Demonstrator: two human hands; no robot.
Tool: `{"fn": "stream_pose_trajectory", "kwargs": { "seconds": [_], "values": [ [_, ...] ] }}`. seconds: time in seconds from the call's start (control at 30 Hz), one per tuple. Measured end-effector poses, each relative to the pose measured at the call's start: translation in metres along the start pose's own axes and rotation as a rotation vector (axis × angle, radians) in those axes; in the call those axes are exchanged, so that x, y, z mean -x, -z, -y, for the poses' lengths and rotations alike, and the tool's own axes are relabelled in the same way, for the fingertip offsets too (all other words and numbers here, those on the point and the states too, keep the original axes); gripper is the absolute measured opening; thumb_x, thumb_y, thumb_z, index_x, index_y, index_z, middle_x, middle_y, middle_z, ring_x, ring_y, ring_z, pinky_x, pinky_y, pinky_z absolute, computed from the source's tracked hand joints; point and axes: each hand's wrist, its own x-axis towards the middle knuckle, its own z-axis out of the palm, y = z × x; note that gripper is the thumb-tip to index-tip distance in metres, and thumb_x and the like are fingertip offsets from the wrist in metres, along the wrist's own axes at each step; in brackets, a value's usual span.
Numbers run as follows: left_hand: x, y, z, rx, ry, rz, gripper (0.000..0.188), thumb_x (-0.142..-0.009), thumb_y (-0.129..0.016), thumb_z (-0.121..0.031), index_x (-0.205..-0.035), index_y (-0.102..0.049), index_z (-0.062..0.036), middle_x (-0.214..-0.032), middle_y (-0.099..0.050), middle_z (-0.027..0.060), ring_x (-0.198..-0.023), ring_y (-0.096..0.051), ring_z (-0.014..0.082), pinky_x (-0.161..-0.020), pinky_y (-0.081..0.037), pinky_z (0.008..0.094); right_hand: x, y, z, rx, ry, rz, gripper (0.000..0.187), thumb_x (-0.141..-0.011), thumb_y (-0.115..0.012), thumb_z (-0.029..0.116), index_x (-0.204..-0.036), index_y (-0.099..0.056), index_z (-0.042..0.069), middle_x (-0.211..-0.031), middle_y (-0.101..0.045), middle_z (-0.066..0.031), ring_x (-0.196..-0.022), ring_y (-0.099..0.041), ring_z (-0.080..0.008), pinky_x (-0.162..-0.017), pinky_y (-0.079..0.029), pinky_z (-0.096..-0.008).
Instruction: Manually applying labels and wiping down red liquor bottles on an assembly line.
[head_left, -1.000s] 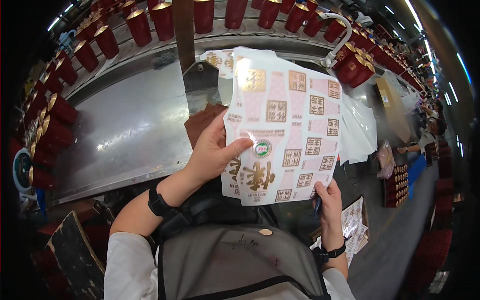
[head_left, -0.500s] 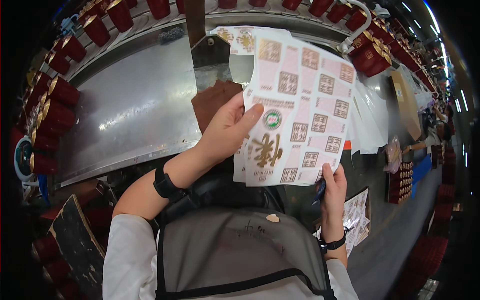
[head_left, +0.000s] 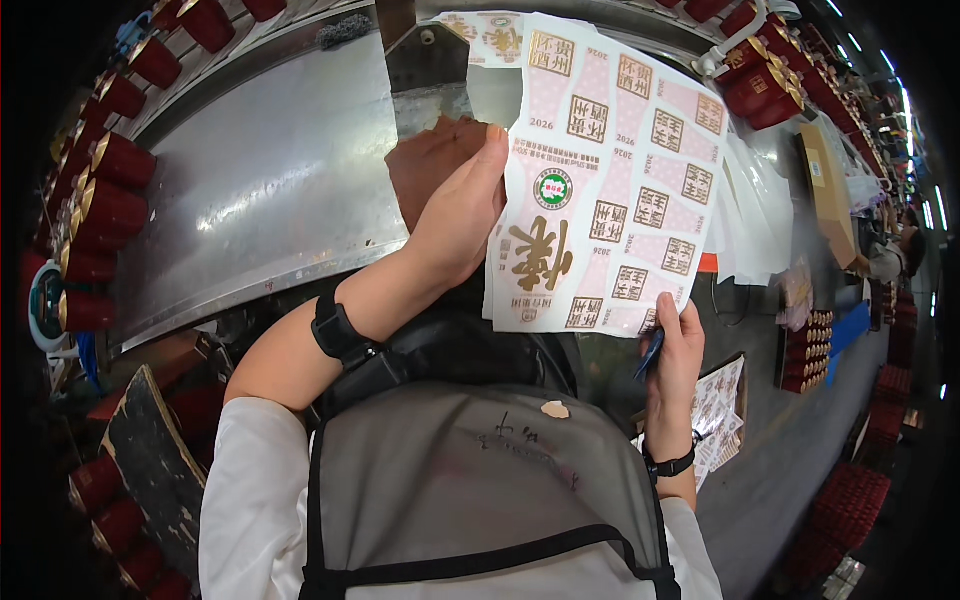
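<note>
A sheet of decal labels (head_left: pixel 625 185), white and pale pink with gold-brown characters and a small green round emblem, is held up in front of me. My left hand (head_left: pixel 462 215) grips its left edge, the thumb along the edge and the other fingers hidden behind. At the lower right corner, my right hand (head_left: pixel 677 350) pinches the sheet with the thumb on top. A dark blue slim object (head_left: pixel 649 355) also sits in that hand; its kind is unclear. Behind the left hand a torn brown piece (head_left: pixel 425 175) lies on the metal table (head_left: pixel 270 190).
Red cups with gold rims (head_left: pixel 112 215) line the left and far sides. More label sheets (head_left: pixel 718 415) lie low on the right, and white sheets (head_left: pixel 755 225) hang beyond the held one. A dark post base (head_left: pixel 425 60) stands on the table. A person (head_left: pixel 885 262) is at the far right.
My left thumb has slid up from the sheet's face to its left edge. The sheet now faces me more squarely, and the whole view has shifted slightly.
</note>
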Motion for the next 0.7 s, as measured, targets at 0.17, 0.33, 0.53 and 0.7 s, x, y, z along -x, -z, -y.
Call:
{"fn": "stream_pose_trajectory", "kwargs": {
  "seconds": [0.17, 0.33, 0.53, 0.7],
  "values": [
    [0.002, 0.000, -0.001, 0.011, -0.006, -0.029, 0.049, -0.108, -0.026, -0.034, -0.138, -0.042, 0.0022, -0.134, -0.055, 0.0127, -0.121, -0.054, 0.0189, -0.103, -0.044, 0.0333, 0.005, -0.001, 0.000, -0.009, 0.001, -0.042, 0.021, -0.096, -0.062, 0.023, -0.105, -0.065, 0.005, -0.077, -0.063, 0.0017, -0.050, -0.047, -0.0019, -0.041, -0.036, -0.0183],
    [-0.001, 0.000, 0.000, 0.054, 0.070, -0.106, 0.049, -0.107, -0.031, -0.035, -0.138, -0.042, 0.0018, -0.134, -0.055, 0.0126, -0.119, -0.055, 0.0192, -0.103, -0.043, 0.0339, 0.000, 0.003, -0.009, 0.009, -0.016, -0.071, 0.021, -0.096, -0.063, 0.023, -0.106, -0.066, 0.004, -0.078, -0.064, 0.0011, -0.049, -0.046, -0.0021, -0.040, -0.035, -0.0182],
    [0.002, 0.003, 0.004, -0.127, 0.000, 0.035, 0.036, -0.100, -0.053, -0.016, -0.131, -0.048, 0.0014, -0.125, -0.060, 0.0082, -0.112, -0.058, 0.0133, -0.096, -0.047, 0.0294, 0.002, -0.002, -0.005, -0.017, 0.012, -0.039, 0.021, -0.095, -0.063, 0.021, -0.107, -0.067, 0.004, -0.078, -0.064, 0.0017, -0.049, -0.046, -0.0020, -0.042, -0.034, -0.0185],
    [0.000, 0.006, 0.010, -0.145, -0.017, 0.045, 0.035, -0.098, -0.056, -0.012, -0.129, -0.049, 0.0015, -0.124, -0.060, 0.0080, -0.111, -0.058, 0.0114, -0.095, -0.046, 0.0280, 0.004, -0.006, -0.003, -0.039, -0.005, -0.030, 0.021, -0.094, -0.066, 0.020, -0.107, -0.068, 0.003, -0.081, -0.065, 0.0023, -0.056, -0.050, -0.0014, -0.047, -0.037, -0.0177]
  ]
}}
